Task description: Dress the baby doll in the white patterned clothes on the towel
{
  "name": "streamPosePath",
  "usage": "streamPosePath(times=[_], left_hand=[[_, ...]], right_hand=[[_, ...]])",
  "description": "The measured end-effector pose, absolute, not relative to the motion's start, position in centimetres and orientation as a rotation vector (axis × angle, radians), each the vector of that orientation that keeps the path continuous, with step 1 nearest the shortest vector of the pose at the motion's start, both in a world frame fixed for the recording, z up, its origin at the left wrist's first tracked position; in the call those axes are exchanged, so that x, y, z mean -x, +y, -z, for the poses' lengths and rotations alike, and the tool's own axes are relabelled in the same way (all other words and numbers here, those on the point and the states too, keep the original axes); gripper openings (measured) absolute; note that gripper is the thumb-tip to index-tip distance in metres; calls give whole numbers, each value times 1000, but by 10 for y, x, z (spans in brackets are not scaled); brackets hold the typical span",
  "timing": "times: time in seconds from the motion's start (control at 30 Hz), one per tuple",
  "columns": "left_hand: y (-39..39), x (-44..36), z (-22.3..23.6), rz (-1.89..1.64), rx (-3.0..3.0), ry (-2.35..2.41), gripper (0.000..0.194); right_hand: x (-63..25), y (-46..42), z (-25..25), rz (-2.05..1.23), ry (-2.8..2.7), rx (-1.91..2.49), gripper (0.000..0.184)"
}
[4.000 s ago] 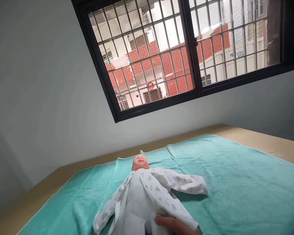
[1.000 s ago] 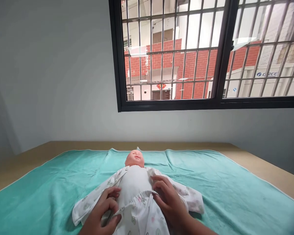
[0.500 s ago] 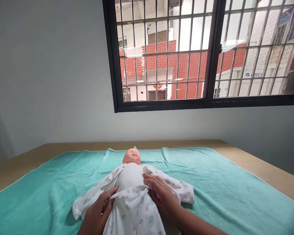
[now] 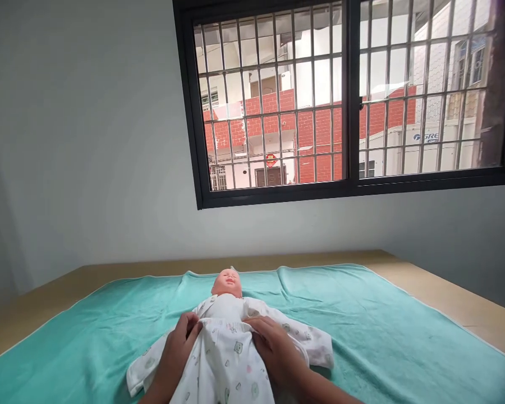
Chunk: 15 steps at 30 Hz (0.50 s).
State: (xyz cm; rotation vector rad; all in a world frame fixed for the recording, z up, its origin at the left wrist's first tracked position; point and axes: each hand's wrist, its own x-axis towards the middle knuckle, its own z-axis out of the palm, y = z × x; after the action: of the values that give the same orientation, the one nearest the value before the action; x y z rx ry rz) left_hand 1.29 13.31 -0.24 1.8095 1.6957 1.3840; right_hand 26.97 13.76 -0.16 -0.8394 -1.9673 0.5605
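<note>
- Gripping the patterned white pants (image 4: 235,362) by the elastic waistband (image 4: 228,324), both hands work at the belly of a baby doll (image 4: 227,283), which lies on its back, head at the far side.
- The left hand (image 4: 177,347) is narrow, its fingers bunched on the left end of the waistband.
- The right hand (image 4: 278,347) is flatter, fingers laid over the right end, seemingly holding the cloth; whether fingertips are tucked inside cannot be told.
- The pants lie over the doll's lower body, spreading toward the near side; the legs are hidden beneath them.
- The patterned white top (image 4: 313,339) lies open, sleeves out left and right, on a turquoise blanket (image 4: 395,331) over a wooden tabletop (image 4: 446,296).
- To do this well, both ends of the waistband should rise evenly, in short pulls, so the elastic sits level.
- The top's loose edges, near both wrists, would best be held aside lest they bunch under the elastic.
- A slight lift of the doll's hips could free cloth trapped behind.
</note>
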Motion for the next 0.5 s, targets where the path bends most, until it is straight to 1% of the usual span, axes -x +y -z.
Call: streamPosePath(times=[0.17,0.37,0.43,0.5], left_hand=[[134,-20,24,-1438,-1799,1710,32],[125,-24,24,-1473,-1790,1608,34],[124,-21,23,-1432,-1797,1573,37],[122,-16,22,-1375,-1796,1568,40]], right_hand=[[-268,154,9,-739,-1817,891,16],[-269,165,6,-757,-1853,1117,23],[-268,163,6,-731,-1857,1137,21],[-268,160,9,-681,-1863,1146,13]])
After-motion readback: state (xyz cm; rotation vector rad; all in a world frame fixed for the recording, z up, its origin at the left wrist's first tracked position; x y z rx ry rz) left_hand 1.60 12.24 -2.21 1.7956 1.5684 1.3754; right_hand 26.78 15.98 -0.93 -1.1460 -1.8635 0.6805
